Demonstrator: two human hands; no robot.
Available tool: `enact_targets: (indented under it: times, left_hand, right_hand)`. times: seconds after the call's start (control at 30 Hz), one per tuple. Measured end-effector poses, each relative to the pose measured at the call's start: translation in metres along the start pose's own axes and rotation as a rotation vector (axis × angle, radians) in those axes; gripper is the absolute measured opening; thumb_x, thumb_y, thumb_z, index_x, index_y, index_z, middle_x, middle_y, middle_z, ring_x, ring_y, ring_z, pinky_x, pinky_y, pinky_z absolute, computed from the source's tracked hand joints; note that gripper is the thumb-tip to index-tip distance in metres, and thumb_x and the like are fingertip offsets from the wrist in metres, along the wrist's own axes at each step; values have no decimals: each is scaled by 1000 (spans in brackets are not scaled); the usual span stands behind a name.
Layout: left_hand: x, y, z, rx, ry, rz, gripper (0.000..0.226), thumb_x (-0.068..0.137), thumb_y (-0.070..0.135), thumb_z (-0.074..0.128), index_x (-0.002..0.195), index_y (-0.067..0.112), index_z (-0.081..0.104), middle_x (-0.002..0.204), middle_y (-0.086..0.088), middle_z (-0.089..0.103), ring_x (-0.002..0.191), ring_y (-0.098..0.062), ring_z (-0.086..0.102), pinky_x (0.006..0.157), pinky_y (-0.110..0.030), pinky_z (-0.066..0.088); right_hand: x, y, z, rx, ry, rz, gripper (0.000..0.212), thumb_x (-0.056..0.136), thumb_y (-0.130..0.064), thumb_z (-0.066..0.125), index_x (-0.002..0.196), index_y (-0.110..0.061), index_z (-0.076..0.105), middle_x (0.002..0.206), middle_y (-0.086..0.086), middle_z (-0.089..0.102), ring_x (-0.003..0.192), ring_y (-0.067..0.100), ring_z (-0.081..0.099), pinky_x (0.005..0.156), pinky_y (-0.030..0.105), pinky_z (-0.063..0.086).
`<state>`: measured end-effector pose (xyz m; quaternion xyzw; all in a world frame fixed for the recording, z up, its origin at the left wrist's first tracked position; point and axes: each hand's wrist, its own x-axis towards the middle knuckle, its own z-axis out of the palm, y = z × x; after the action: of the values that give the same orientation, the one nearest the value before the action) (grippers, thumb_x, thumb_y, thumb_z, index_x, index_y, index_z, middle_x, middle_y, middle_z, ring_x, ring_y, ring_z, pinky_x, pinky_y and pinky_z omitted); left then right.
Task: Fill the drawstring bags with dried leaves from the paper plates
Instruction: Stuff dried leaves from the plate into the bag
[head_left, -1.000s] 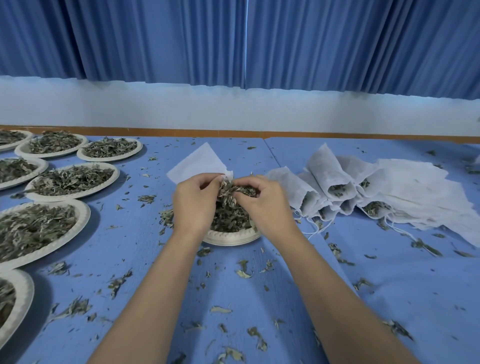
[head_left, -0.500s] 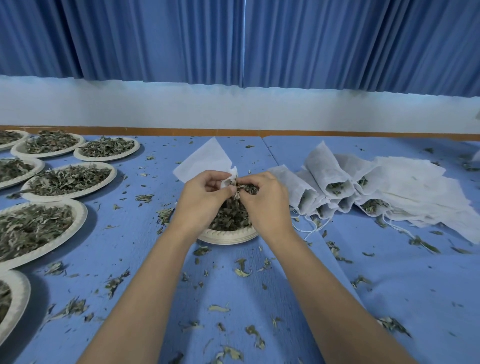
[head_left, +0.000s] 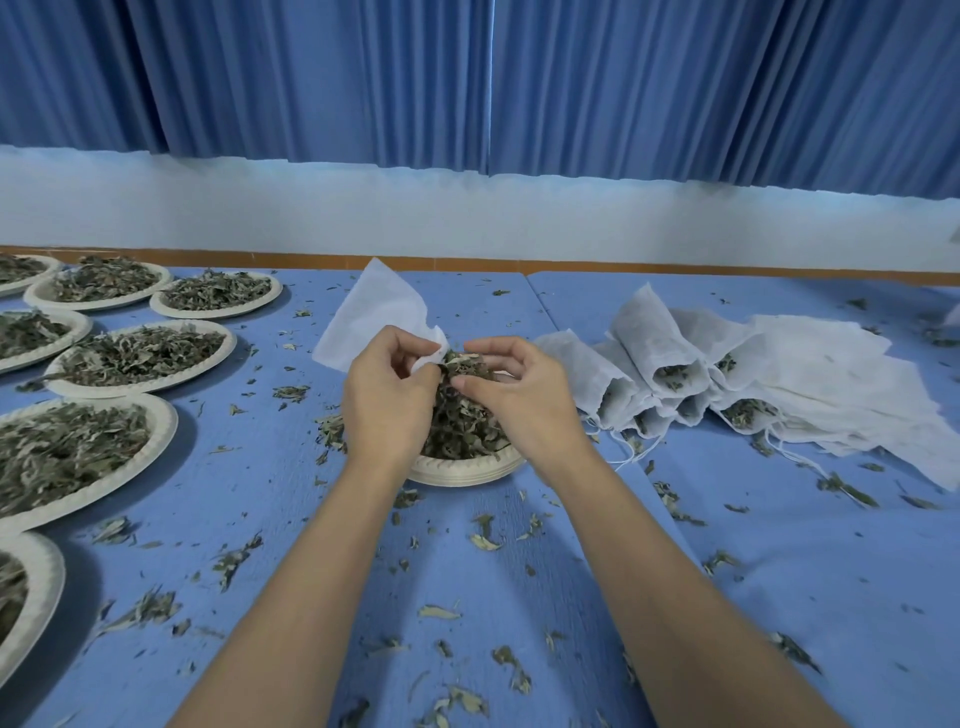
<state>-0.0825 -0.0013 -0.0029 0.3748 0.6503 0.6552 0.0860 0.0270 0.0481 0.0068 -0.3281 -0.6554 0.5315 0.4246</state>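
Observation:
A white drawstring bag (head_left: 374, 317) stands tilted above a paper plate (head_left: 465, 470) heaped with dried leaves (head_left: 460, 423) in the middle of the blue table. My left hand (head_left: 387, 400) pinches the rim of the bag's mouth. My right hand (head_left: 519, 400) is over the plate, its fingertips pinching a clump of leaves at the bag's opening. How much is inside the bag is hidden.
Several filled bags (head_left: 654, 364) lie to the right beside a pile of flat empty bags (head_left: 841, 384). Several plates of leaves (head_left: 140, 356) line the left side. Loose leaf bits litter the table (head_left: 467, 597). A white wall and blue curtain stand behind.
The bag has tipped up and shifted slightly left with my left hand. My right hand's fingers have loosened and spread at the bag's mouth.

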Motion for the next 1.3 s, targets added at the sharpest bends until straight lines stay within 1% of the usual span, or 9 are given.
enact_targets:
  times: [0.17,0.27,0.33,0.47,0.57,0.73,0.93,1.03,1.3]
  left_hand:
    - [-1,3,2,-68,-55,-24,20,87,15,66,73,27,61,65,7,52,58,-5,46,59,-22,40]
    - [0,6,1,-99,-81,-45,12,88,24,67,79,32,68,85,6,64,66,8,55,62,-6,42]
    - [0,8,1,-91,-72,-36,10,89,26,65,83,32,71,94,7,67,76,7,59,70,-8,44]
    - [-1,11,1,-121,-25,-32,16,91,16,60,86,25,72,68,22,65,67,12,58,64,-4,44]
    - [-1,11,0,-197,-4,-96,15,92,16,59,88,22,72,63,18,63,63,6,57,69,-14,50]
    - [0,16,0,-339,-46,-198,19,93,17,59,78,25,69,60,9,56,58,0,54,67,-15,52]
    - [-4,15,5,-265,-144,-200,8,86,20,69,86,27,71,71,15,66,67,4,60,67,-11,49]
    - [-4,12,3,-243,-189,-199,24,82,6,69,89,28,68,84,9,64,71,8,61,61,-5,46]
    - [-1,10,-4,-227,-67,-125,24,88,4,61,87,26,69,63,30,63,62,14,58,59,-7,47]
  right_hand:
    - [-2,3,4,4,109,-2,24,75,-3,75,72,-26,71,79,-4,73,76,11,68,77,28,56]
    - [-1,4,4,-6,165,-17,20,77,-5,75,76,-25,74,76,-6,73,73,10,67,73,28,55]
    - [-1,5,6,-40,180,-44,16,78,-8,74,85,-22,76,81,-5,74,74,10,67,73,27,55]
    - [-3,4,10,-64,129,-98,20,80,-7,72,97,-18,76,102,-5,72,99,1,64,91,20,50]
    - [-4,5,9,-89,79,-125,23,85,-8,68,106,-16,73,113,-5,70,108,-2,60,98,17,45]
    - [-3,7,7,-201,199,-176,23,89,-9,63,110,-12,72,107,-1,72,81,-7,61,80,11,48]
    - [-7,7,13,-429,237,-302,24,87,-1,57,101,-8,75,100,5,74,94,14,65,83,20,49]
    - [-5,5,9,-373,232,-228,23,87,-7,61,106,-12,74,107,-1,72,97,4,63,82,4,43]
    - [-1,2,9,92,95,-3,23,87,-6,62,102,-24,64,102,-10,68,89,-6,63,82,14,49]
